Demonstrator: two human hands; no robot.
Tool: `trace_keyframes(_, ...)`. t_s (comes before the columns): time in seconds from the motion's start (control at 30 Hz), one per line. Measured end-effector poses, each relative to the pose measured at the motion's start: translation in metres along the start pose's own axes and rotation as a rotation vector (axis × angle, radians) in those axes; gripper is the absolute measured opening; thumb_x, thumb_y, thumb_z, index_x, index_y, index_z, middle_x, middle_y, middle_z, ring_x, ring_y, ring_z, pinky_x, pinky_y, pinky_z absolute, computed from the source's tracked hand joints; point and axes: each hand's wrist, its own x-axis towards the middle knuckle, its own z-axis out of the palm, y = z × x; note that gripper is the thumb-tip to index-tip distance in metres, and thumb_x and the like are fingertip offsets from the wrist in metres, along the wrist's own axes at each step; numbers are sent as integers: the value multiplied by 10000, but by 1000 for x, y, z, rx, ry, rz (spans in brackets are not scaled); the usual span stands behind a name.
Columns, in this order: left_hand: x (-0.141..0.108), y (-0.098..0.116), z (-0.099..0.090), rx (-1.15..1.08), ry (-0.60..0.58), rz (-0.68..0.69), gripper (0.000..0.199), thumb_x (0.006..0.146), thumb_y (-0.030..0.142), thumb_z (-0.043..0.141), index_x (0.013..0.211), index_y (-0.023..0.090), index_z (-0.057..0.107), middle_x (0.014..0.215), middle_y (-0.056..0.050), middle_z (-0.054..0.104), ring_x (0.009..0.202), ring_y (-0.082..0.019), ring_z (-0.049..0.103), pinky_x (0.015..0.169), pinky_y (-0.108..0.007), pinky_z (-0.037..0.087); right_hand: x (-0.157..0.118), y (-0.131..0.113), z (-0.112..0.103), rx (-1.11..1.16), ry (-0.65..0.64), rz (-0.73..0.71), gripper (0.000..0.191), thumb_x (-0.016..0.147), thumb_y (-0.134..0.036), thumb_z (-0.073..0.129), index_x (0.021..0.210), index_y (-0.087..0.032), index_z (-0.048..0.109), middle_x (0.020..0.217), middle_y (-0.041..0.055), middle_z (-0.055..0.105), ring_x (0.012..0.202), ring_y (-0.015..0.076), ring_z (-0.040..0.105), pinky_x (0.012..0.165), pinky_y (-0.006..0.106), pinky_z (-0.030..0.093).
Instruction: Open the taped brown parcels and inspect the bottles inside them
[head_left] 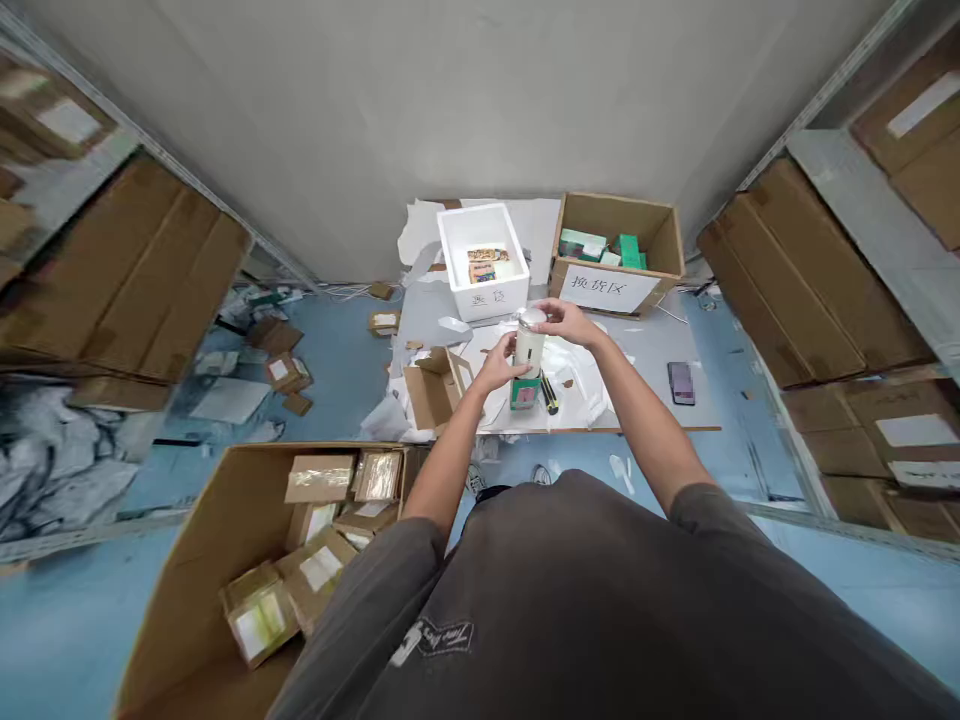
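Observation:
Over the table's front edge stands a white cylindrical bottle (530,352) with a pale rounded lid, upright above a small green box (524,393). Its lower end meets the top of the box; whether it sits inside cannot be made out. My left hand (498,366) is closed around the bottle's left side, low down near the box. With thumb and fingers, my right hand (568,322) grips the lid from the right. A black and yellow utility knife (550,394) lies just right of the green box. Crumpled white wrapping (581,372) spreads beside it.
At the table's back are a white foam box (491,298) holding small packets and a cardboard box (611,290) with green boxes. An opened carton (431,388) lies left, a phone (681,383) right. A large carton (187,560) of parcels stands front left; loaded shelves flank both sides.

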Motion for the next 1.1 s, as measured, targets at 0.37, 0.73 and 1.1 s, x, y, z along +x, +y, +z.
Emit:
trace_keyframes(0.37, 19, 12, -9, 47, 49, -127, 900, 701, 506, 931, 1439, 177, 536, 1327, -161, 690, 1234, -303, 671, 1006, -453, 600, -18, 46, 43, 97, 86, 5, 1027, 606, -591, 980, 1474, -213, 583, 1308, 162, 747, 1182, 361, 720, 1071, 585, 591)
trace_keyframes(0.73, 22, 17, -13, 1, 51, -142, 972, 658, 500, 971, 1464, 187, 527, 1317, -164, 695, 1200, -299, 682, 986, -477, 607, -14, 43, 40, 127, 93, 3, 922, 605, -561, 964, 1388, -235, 603, 1198, 116, 755, 1108, 324, 704, 1051, 545, 577)
trace_keyframes(1.1, -18, 59, 14, 242, 232, -49, 1112, 685, 328, 964, 1658, 314, 425, 1494, -149, 562, 1166, -287, 653, 957, -452, 597, -32, 11, 39, 313, 161, 162, 909, 611, -481, 991, 1405, -344, 570, 1116, 19, 735, 946, 237, 717, 777, 382, 643)
